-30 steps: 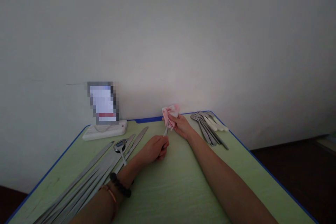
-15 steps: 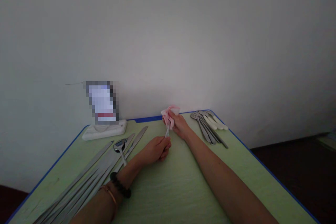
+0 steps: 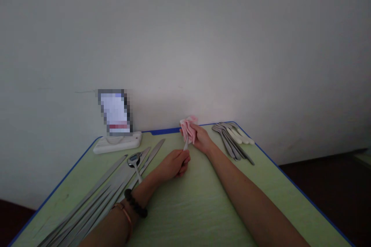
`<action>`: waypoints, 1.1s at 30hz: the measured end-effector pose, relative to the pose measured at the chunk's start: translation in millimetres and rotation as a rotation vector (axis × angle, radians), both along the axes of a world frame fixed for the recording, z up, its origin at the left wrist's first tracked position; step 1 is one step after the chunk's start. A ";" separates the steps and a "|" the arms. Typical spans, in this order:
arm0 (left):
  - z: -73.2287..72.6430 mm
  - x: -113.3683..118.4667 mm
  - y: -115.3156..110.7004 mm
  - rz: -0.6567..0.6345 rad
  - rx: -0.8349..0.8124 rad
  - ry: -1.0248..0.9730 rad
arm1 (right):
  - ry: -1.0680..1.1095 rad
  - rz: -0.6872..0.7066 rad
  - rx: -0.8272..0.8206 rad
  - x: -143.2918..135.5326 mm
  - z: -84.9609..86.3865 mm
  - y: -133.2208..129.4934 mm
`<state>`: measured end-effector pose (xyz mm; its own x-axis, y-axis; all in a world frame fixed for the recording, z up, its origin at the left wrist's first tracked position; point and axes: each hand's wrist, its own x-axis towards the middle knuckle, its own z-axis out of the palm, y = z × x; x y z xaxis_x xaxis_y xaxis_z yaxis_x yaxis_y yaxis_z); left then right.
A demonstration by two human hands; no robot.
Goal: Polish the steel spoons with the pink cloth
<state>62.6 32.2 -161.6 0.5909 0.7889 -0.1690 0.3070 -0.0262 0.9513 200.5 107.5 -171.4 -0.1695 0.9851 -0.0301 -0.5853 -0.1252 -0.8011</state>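
Observation:
My left hand [image 3: 174, 165] is closed around the lower end of a slim metal piece of cutlery [image 3: 186, 144]. Its upper end is hidden inside a pink and white cloth [image 3: 188, 130], so its kind cannot be made out. The cloth is pinched around it by my right hand [image 3: 202, 139], thumb on top. Left of my left hand lie several long table knives [image 3: 153, 153] and a shiny spoon [image 3: 134, 161]. To the right of my right hand is a group of metal cutlery [image 3: 228, 142], and pieces with white handles [image 3: 236, 136] lie among it.
At the back left a lit phone [image 3: 115, 112], blurred out, leans upright on a white box-like device [image 3: 117, 143]. The light green table [image 3: 191, 216] has a blue edge and meets a grey wall [image 3: 185, 46] behind.
The cloth has shifted slightly and its folds now hang lower around the cutlery. Both hands keep their grip. The whole view has moved a little.

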 end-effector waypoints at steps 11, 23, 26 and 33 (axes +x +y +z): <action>10.0 0.5 -5.8 -0.044 0.134 0.101 | -0.244 -0.161 0.000 -10.2 -0.4 -2.1; 8.1 0.1 -5.6 -0.034 0.126 0.127 | 0.050 0.017 0.047 1.9 -3.8 -0.7; 9.2 0.7 -6.2 -0.032 0.114 0.129 | 0.059 -0.021 0.062 2.3 -3.7 0.5; 7.4 -0.5 -6.1 -0.049 0.120 0.126 | -0.073 -0.192 0.085 -2.7 -0.2 -0.6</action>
<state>62.2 26.1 -154.2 0.6090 0.7788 -0.1505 0.4191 -0.1548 0.8946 197.8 106.8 -171.6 0.0213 0.9986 0.0488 -0.5320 0.0527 -0.8451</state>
